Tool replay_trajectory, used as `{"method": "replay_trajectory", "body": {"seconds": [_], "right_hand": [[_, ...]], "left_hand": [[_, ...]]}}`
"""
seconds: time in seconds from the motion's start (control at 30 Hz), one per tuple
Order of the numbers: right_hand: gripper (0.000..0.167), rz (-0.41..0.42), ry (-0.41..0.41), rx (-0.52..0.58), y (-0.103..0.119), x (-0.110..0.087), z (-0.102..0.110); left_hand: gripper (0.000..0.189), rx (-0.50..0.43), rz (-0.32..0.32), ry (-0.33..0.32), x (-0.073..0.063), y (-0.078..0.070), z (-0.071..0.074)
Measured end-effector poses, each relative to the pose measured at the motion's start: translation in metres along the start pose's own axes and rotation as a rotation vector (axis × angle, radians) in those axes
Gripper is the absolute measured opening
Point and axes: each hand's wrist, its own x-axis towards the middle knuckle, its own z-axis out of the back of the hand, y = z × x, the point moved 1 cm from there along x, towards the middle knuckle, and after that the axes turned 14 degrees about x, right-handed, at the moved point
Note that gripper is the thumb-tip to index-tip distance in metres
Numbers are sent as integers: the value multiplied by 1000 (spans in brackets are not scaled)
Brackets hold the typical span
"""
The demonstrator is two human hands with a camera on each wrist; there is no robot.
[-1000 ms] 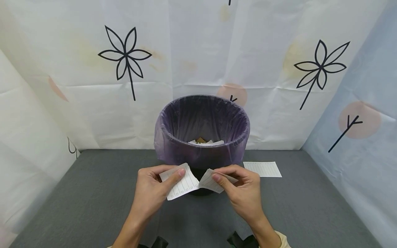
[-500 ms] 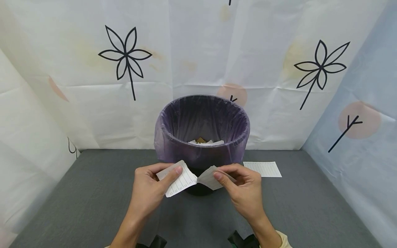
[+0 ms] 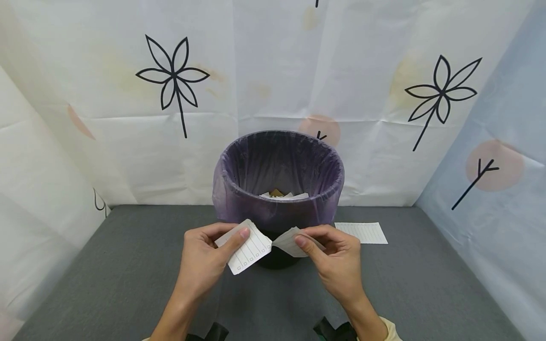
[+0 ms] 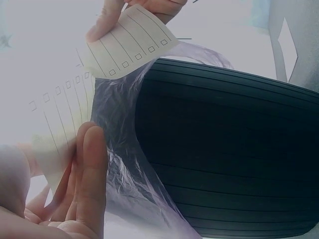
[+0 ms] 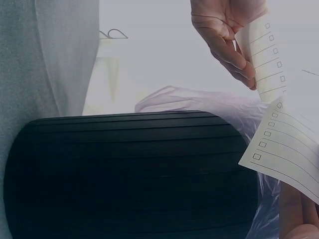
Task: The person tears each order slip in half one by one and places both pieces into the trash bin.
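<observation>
The left hand (image 3: pixel 204 251) pinched a white paper piece with ruled lines and small printed squares (image 3: pixel 250 253), its thumb laid on top and its fingers behind. The right hand (image 3: pixel 337 258) held a matching lined paper piece (image 3: pixel 286 243) the same way, between thumb and fingers. The two pieces met only at a small corner, on the person's side of the bin and above the table (image 3: pixel 128 270); whether a last strip of paper joined them there could not be told for certain. The step in hand looked like tearing a sheet in two. Doing it well seemed to call for pinching close to that corner, keeping both pieces firmly held, and drawing the hands apart in a short, steady pull, so that no scrap dropped onto the table.

The container was a black, ribbed, round waste bin (image 4: pixel 229 149) standing upright, with a translucent purple plastic liner (image 3: pixel 273 210) folded outward over its rim. Inside lay white paper scraps (image 3: pixel 294 196) and a brown piece (image 3: pixel 276 192), its material unclear. Just beside the bin, toward the right, a white lined sheet (image 3: pixel 362 233) lay flat on the table.
</observation>
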Motion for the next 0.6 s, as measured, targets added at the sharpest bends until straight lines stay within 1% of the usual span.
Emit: {"method": "replay_trajectory", "body": {"seconds": [0.3,0.6], "right_hand": [[19,23,-9,-5,1,0,0],[18,41,-8,-1,0,0,1]], "left_hand": [[9,-1,3,5,0,0,0],[9,-5,6,-11,0,0,0]]}}
